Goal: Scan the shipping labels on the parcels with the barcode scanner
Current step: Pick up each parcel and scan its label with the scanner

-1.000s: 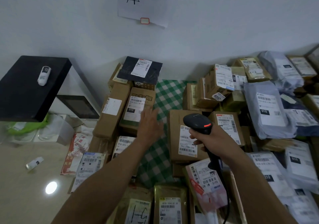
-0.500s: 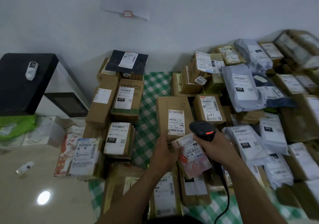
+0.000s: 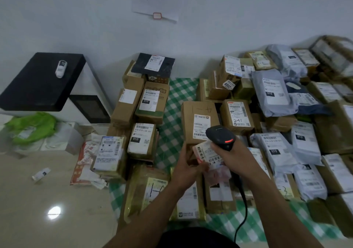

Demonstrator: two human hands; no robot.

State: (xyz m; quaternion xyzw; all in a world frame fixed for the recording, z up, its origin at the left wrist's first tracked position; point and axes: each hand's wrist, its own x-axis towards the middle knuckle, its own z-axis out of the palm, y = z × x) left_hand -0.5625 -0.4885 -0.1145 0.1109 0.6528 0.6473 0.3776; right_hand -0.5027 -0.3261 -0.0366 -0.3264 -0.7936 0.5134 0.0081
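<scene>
Two hands met over a heap of labelled parcels [image 3: 149,98] lying on a green checked cloth [image 3: 177,95]. The left hand [image 3: 188,166] gripped a small soft packet [image 3: 217,174] by its left edge, its shipping label [image 3: 212,157] facing up. The right hand [image 3: 236,160] was curled round the handle of the black barcode scanner [image 3: 221,137], whose head sat just above that label, a red light glowing; its cable [image 3: 243,205] trailed down toward the person. A brown box [image 3: 198,118] lay just behind the packet.

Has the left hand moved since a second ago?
Yes. The left hand came back from the far 010 box toward the person, now gripping the small parcel.
</scene>
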